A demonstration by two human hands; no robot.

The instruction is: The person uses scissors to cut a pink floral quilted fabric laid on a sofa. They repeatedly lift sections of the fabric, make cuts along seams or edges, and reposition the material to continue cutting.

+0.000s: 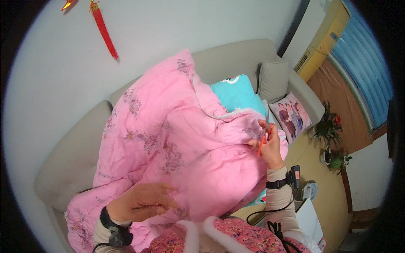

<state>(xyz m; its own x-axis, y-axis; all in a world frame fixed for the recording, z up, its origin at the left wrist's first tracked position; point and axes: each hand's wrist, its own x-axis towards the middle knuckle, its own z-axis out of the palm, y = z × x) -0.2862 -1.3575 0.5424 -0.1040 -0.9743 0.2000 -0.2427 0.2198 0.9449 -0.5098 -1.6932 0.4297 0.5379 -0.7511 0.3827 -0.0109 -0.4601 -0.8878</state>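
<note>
A pink quilt (190,170) with printed flower clusters lies heaped before me over the sofa. One edge bears a pale zip or piping. My right hand (271,147) is at the quilt's right side, holding a red-orange tool (262,144) that looks like small scissors; the fingers hide part of it. Above the near left part of the quilt is my left hand (142,202), blurred, its fingers stretched apart with nothing seen in them. Whether it touches the cloth I cannot tell.
Under the quilt stands a grey sofa (234,52). A turquoise bedding piece (234,93), a grey cushion (274,80) and a photo-printed cushion (291,115) lie at its right end. Potted plants (337,163) stand on the floor beyond. A cable (258,218) hangs by my right arm.
</note>
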